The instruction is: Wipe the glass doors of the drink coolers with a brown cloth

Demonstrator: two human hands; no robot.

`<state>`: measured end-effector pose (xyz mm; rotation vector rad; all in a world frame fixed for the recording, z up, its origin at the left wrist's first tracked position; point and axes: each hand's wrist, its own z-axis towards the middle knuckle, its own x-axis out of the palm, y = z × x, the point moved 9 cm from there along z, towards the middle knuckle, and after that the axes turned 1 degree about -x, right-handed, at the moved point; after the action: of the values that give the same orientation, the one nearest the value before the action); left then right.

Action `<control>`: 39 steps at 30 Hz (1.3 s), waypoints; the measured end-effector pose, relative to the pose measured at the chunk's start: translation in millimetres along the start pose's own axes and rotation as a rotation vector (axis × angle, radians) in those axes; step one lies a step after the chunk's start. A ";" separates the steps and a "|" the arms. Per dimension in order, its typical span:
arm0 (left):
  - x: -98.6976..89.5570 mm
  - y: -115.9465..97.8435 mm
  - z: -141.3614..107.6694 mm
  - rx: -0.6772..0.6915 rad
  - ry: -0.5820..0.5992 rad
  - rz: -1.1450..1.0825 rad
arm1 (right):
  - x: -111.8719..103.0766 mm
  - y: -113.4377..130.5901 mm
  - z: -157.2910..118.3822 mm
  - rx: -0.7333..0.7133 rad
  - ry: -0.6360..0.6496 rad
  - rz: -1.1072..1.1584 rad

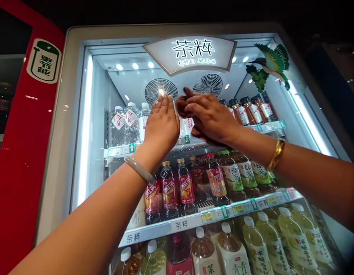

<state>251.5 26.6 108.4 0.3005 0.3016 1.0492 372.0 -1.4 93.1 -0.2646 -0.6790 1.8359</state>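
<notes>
My left hand (pixel 162 122) is raised in front of the glass door (pixel 114 84) of a lit drinks cooler, fingers straight and side by side, palm towards the glass. It appears to rest flat on the pane. A pale bangle (pixel 139 170) circles that wrist. Close by on the right, my right hand (pixel 207 114) is bent over what looks like a dark brown cloth (pixel 184 106), bunched past the fingertips and showing below the palm. A gold bracelet (pixel 276 154) sits on the right wrist. Part of the cloth is hidden under the fingers.
Behind the glass, shelves hold water bottles (pixel 131 120), red-labelled tea bottles (pixel 169 187), green tea bottles (pixel 233 173) and pale yellow drinks (pixel 297 240). A fan-shaped sign (pixel 191 55) and a bird sticker (pixel 273 63) are near the top. A red cabinet (pixel 25 160) stands at left.
</notes>
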 end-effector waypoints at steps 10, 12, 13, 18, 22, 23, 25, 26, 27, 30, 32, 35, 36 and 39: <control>1.3 -33.7 -70.3 -0.052 0.138 0.079 | -3.2 53.5 -37.6 0.024 0.036 0.067; -0.5 -42.2 -103.4 -0.037 0.129 0.086 | -18.8 77.6 -74.2 -0.149 0.004 0.099; -2.4 -46.8 -119.3 -0.036 0.102 0.098 | -27.1 79.9 -90.6 -0.200 -0.006 0.108; 4.6 -70.4 -168.8 -0.077 0.031 0.130 | -47.9 34.6 -108.7 0.218 -0.097 0.031; 6.8 -79.0 -184.5 -0.134 -0.030 0.111 | -33.6 86.4 -101.5 0.251 -0.074 0.070; 6.3 -80.7 -190.2 -0.143 -0.032 0.100 | -30.4 109.1 -106.8 0.167 -0.024 0.115; 3.9 -85.6 -204.7 -0.157 -0.032 0.092 | -36.9 131.0 -132.3 0.155 0.014 0.207; 3.1 -88.6 -212.9 -0.168 -0.024 0.095 | -43.0 137.8 -147.6 0.122 0.034 0.251; 3.2 -91.9 -221.0 -0.181 -0.011 0.099 | -49.5 133.8 -163.5 0.163 0.047 0.243; 7.2 -102.1 -241.1 -0.231 0.027 0.099 | -67.7 97.8 -196.2 0.425 0.009 0.091; 10.7 -105.9 -249.4 -0.270 0.031 0.101 | -71.4 83.3 -199.2 0.580 -0.053 -0.001; 14.9 -108.8 -255.6 -0.269 0.020 0.125 | -60.0 106.6 -184.8 0.564 -0.096 -0.010; 15.7 -110.2 -256.8 -0.243 0.015 0.135 | -56.3 123.4 -181.8 0.493 -0.097 0.008; 17.2 -113.8 -261.1 -0.172 0.012 0.171 | -57.3 159.8 -201.8 0.360 -0.053 0.024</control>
<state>250.5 14.4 -176.7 0.1671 0.1966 1.2376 365.6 -25.6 -169.4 0.0136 -0.3714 1.9549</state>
